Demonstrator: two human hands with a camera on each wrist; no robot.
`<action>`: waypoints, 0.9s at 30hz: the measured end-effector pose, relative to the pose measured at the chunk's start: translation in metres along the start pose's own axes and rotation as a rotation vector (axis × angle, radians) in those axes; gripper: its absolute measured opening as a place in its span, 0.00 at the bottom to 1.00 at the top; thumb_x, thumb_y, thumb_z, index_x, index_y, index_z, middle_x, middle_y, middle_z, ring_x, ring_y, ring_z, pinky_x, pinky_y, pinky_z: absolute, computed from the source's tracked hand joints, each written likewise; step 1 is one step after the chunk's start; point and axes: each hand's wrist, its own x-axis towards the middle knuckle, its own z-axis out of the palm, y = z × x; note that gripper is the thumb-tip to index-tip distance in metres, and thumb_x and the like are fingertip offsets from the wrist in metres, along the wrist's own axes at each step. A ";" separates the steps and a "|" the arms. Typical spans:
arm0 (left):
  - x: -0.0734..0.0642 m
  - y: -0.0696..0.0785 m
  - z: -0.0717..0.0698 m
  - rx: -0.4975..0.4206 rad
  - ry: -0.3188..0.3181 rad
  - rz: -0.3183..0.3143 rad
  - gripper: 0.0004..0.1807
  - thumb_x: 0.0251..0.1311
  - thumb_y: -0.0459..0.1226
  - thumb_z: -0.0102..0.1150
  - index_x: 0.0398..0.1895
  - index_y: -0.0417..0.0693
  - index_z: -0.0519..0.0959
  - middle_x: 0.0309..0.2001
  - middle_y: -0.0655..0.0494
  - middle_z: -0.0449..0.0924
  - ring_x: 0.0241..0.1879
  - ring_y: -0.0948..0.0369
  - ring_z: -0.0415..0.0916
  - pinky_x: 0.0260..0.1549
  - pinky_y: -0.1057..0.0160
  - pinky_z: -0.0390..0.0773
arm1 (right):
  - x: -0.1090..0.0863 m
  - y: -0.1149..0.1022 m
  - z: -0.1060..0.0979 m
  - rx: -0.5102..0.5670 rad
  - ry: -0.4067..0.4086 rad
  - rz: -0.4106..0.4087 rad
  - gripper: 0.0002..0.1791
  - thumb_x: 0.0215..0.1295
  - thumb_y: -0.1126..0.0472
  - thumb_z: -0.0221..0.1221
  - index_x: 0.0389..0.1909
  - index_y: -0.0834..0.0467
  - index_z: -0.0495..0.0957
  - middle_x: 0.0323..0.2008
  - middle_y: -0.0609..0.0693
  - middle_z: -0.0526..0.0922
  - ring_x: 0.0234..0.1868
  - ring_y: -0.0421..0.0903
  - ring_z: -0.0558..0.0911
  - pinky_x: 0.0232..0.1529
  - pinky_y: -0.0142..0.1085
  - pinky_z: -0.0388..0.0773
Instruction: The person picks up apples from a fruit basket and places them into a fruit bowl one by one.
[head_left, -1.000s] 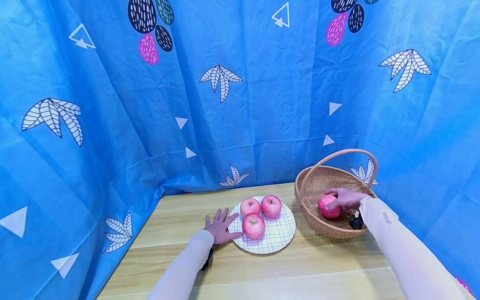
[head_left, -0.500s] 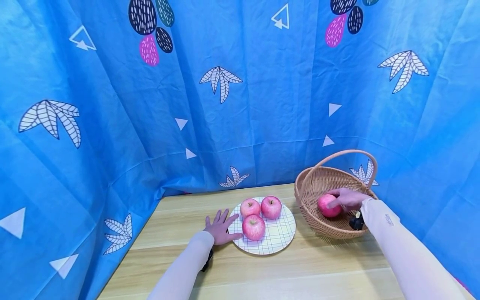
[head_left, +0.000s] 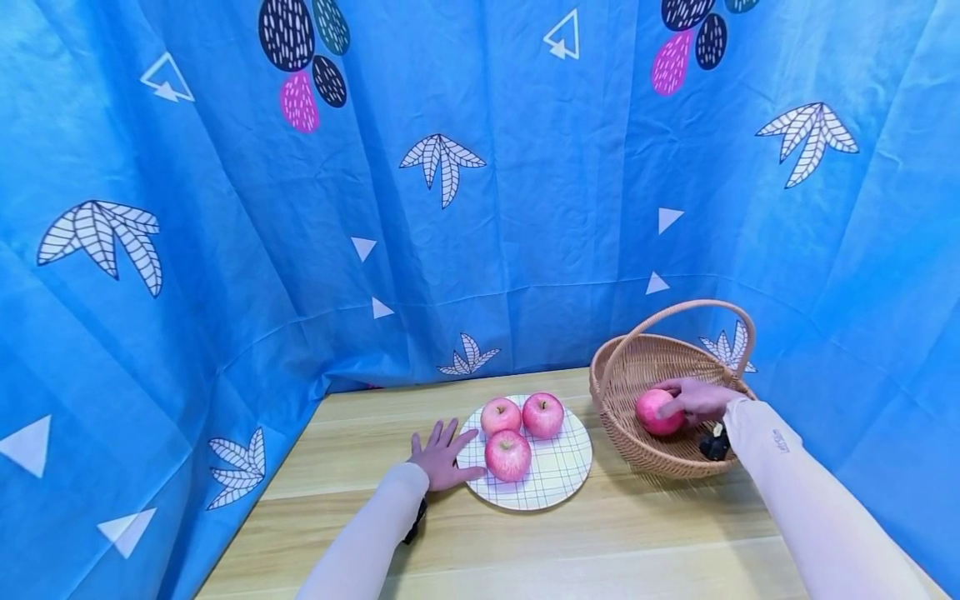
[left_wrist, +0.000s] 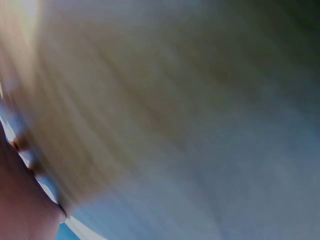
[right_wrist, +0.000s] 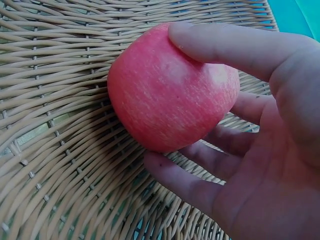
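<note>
Inside the wicker basket [head_left: 637, 358], my right hand [head_left: 696, 398] holds a red apple [head_left: 658, 413]. In the right wrist view the thumb lies over the top of that apple [right_wrist: 167, 95] and the fingers curl beneath and behind it, close over the woven cane. My left hand [head_left: 441, 458] lies with fingers spread at the left rim of a round checked plate [head_left: 558, 475], its thumb overlapping the edge. Three apples sit on the plate: one in front [head_left: 507, 456], one at back left [head_left: 500, 417], one at back right [head_left: 543, 415]. The left wrist view shows mostly blurred wood.
The plate and basket stand side by side on a wooden table [head_left: 337, 425]. The basket's arched handle [head_left: 693, 304] rises over the right hand. A blue patterned curtain [head_left: 525, 208] hangs behind the table and along both sides.
</note>
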 end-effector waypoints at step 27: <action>0.003 -0.002 0.002 0.004 -0.003 0.003 0.53 0.47 0.84 0.37 0.79 0.82 0.49 0.83 0.54 0.38 0.81 0.44 0.32 0.68 0.24 0.32 | -0.001 0.001 -0.003 0.065 -0.036 -0.004 0.45 0.63 0.66 0.58 0.78 0.67 0.48 0.67 0.76 0.60 0.59 0.59 0.75 0.54 0.57 0.81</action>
